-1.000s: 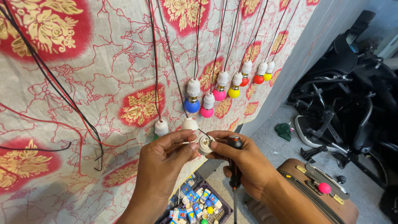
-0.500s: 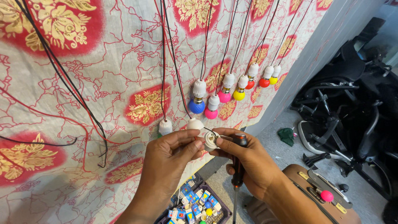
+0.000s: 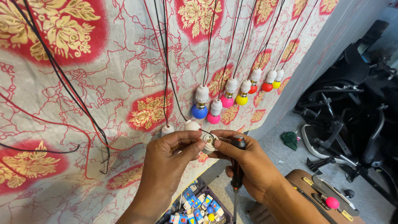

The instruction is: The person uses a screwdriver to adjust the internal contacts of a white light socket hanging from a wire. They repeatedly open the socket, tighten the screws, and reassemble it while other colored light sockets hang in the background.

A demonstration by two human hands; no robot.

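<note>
My left hand (image 3: 168, 159) and my right hand (image 3: 248, 164) meet in front of a patterned cloth, both pinching a small white lamp socket (image 3: 209, 142) that hangs on a thin black wire. My right hand also grips a screwdriver (image 3: 237, 172) by its dark handle, shaft pointing down. Two more empty white sockets (image 3: 167, 130) hang just left of and above my fingers. Further right hangs a row of coloured bulbs in white holders: a blue bulb (image 3: 199, 111), pink bulbs (image 3: 214, 118), a yellow bulb (image 3: 241, 99) and a red bulb (image 3: 267, 86).
A red, gold and white cloth (image 3: 83, 83) covers the wall, with black and red wires (image 3: 70, 95) draped over it. A box of small bulb packets (image 3: 195, 205) sits on the floor below. A brown suitcase (image 3: 319, 199) and stacked office chairs (image 3: 352, 124) stand at the right.
The view has shifted slightly to the right and closer. My hands stay together on the same socket, fingers adjusting a little.
</note>
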